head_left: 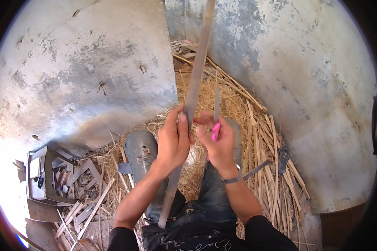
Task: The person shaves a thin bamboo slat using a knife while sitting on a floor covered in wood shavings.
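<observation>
A long, flat, grey-brown strip, apparently wood or bamboo [199,62], slants from the top of the view down to my lap. My left hand [174,140] is closed around it near the middle, with the thumb laid along its face. Just to the right, my right hand [220,146] grips a knife [216,102] by its pink handle, narrow blade pointing up and away. The blade stands apart from the strip. Some right-hand fingertips reach toward the strip's edge; whether they touch it I cannot tell. Both hands are above my knees.
Curly pale shavings [188,175] cover the floor between my legs. Thin split sticks [259,167] lie heaped along the right. Large worn metal sheets [92,62] wall in the far left and right [314,104]. At left stands a dark broken frame [48,175] among scraps.
</observation>
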`<action>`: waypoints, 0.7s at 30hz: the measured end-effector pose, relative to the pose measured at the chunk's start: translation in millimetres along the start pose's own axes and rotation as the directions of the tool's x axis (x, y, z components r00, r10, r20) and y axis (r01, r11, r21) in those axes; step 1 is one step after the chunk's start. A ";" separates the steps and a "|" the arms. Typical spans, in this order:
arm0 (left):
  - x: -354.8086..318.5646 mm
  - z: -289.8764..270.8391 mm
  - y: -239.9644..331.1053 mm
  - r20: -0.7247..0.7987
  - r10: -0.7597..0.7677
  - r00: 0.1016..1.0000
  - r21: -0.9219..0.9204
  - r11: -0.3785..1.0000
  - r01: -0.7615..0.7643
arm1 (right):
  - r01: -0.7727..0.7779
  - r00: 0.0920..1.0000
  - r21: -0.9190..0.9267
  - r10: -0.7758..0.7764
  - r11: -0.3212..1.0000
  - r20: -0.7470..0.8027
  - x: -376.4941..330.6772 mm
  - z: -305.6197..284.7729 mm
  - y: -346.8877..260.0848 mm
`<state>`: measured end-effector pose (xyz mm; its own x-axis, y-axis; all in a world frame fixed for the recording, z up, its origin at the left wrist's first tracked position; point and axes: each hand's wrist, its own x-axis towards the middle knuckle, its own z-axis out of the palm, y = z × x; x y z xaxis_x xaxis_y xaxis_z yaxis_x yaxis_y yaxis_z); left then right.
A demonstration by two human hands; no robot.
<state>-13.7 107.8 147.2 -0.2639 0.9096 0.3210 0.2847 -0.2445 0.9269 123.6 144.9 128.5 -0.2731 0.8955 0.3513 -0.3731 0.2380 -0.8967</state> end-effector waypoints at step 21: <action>174.3 -33.6 87.3 -0.191 0.568 0.801 -0.081 0.804 -0.589 | 0.257 0.965 -0.598 -0.236 0.759 0.115 48.2 -19.7 22.7</action>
<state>-65.8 233.7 290.7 -0.2257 0.5255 0.8203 0.3099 -0.7595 0.5719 119.4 200.9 119.8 -0.2770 0.7650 0.5813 0.1772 0.6353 -0.7516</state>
